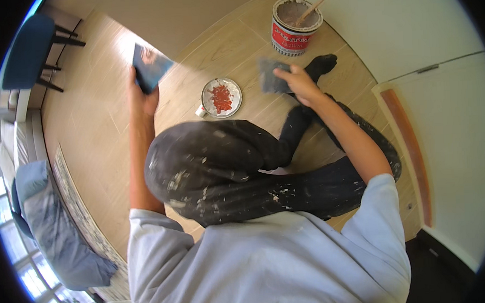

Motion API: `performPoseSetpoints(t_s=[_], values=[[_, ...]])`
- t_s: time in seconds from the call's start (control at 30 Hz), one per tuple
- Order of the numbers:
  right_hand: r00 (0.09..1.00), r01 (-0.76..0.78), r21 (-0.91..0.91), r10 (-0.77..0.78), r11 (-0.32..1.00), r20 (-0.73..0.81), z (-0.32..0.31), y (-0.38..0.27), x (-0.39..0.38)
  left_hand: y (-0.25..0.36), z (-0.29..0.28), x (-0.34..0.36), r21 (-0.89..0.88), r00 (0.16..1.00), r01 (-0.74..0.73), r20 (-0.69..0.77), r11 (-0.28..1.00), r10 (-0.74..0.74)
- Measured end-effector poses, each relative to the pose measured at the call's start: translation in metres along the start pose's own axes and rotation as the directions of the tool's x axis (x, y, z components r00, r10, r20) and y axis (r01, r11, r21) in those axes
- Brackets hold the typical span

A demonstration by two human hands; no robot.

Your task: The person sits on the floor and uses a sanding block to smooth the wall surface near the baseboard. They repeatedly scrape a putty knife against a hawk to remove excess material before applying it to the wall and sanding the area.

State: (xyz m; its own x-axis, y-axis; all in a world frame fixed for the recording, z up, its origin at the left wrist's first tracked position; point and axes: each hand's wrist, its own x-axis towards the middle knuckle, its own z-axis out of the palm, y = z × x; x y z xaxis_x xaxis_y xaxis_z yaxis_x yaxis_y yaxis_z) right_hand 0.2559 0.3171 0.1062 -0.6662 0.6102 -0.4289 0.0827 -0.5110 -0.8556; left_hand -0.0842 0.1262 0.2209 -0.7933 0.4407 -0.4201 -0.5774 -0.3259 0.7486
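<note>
My left hand (144, 99) grips a flat, dark blue spreader (149, 71) by its lower edge, raised over the floor left of centre. A reddish smear or reflection shows on its face. My right hand (300, 83) is closed on a dark grey rectangular spreader (273, 76), blurred by motion, with the thumb across it. Between the hands, a round pale lid (237, 104) lies on the floor, bearing red-brown paste (221, 98). A small white cylinder (200, 111) touches or adjoins its lower left edge. Neither hand touches the lid.
A red-labelled bucket (291, 39) with a stick (311, 12) in it stands beyond my right hand. My paint-specked trousers (210, 169) cover the near floor. To the right, a reddish-brown strip (410, 153) runs by a white panel (454, 102). A dark blue chair (28, 52) stands far left.
</note>
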Motion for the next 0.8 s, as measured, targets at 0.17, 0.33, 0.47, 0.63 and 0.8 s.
performPoseSetpoints(t_s=[0.17,0.33,0.47,0.63,0.8], values=[[0.96,-0.25,-0.139,0.264,0.958,0.091,0.049,0.102,0.025,-0.052,-0.113,0.025,-0.036,0.985,0.172,0.0,0.984,-0.172],[0.965,-0.24,-0.285,0.261,0.928,0.036,0.064,0.151,0.024,-0.088,-0.134,0.029,-0.041,0.942,0.325,0.102,0.945,-0.32],[0.962,-0.264,-0.222,0.274,0.939,0.016,0.06,0.161,0.013,-0.105,-0.111,0.027,-0.014,0.937,0.33,0.123,0.944,-0.326],[0.943,-0.323,-0.296,0.333,0.899,-0.017,0.059,0.161,0.012,-0.121,-0.1,0.028,0.03,0.949,0.301,0.093,0.953,-0.303],[0.986,-0.046,-0.403,0.105,0.914,0.127,0.049,0.163,0.028,-0.124,-0.099,0.026,0.054,0.942,0.319,0.093,0.946,-0.323]])
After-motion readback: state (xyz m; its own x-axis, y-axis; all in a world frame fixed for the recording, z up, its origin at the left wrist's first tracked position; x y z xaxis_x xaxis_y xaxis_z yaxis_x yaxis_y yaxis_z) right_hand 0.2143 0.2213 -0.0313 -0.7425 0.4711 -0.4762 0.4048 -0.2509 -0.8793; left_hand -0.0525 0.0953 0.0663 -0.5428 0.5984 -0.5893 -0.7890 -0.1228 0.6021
